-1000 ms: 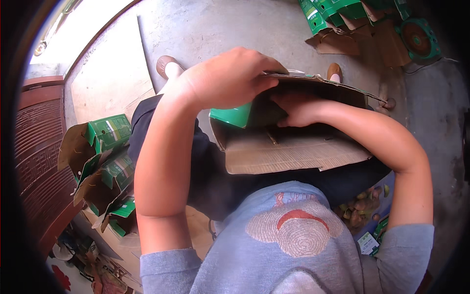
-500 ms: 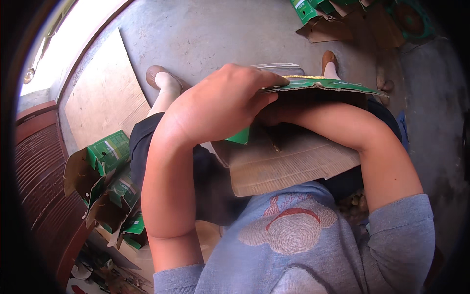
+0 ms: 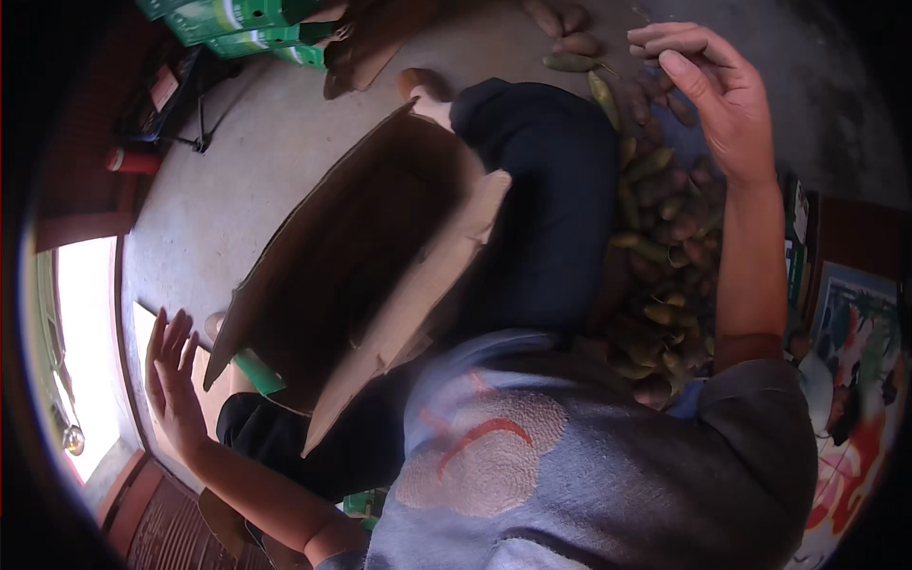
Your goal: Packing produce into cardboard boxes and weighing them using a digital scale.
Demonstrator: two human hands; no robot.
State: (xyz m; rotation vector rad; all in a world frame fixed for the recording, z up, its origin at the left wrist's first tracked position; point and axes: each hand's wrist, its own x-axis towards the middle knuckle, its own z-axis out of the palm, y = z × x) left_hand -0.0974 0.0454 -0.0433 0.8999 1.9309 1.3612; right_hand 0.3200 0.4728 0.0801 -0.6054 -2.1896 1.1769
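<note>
An open cardboard box (image 3: 418, 290), brown inside with a bit of green outside, rests tilted across my lap with its flaps spread. Beside its lower left end, my left hand (image 3: 178, 385) is raised with the fingers stretched out, holding nothing. My right hand (image 3: 717, 100) is lifted away to the far right, its fingers extended and loosely bent, with nothing seen in them. Below and beside that hand lies a pile of long green and reddish-brown produce (image 3: 665, 218) on the floor. The dark inside of the box shows no clear contents.
Green cartons (image 3: 228, 19) are stacked at the far left, near a black metal-legged stand (image 3: 180, 104) and a red cylinder (image 3: 133, 161). A brightly coloured printed panel (image 3: 860, 380) stands at the right. A bright doorway (image 3: 85, 332) opens on the left.
Both hands have let go of the cardboard box and moved apart, left hand to the left, right hand to the far right. The view has turned, and the box now opens upward.
</note>
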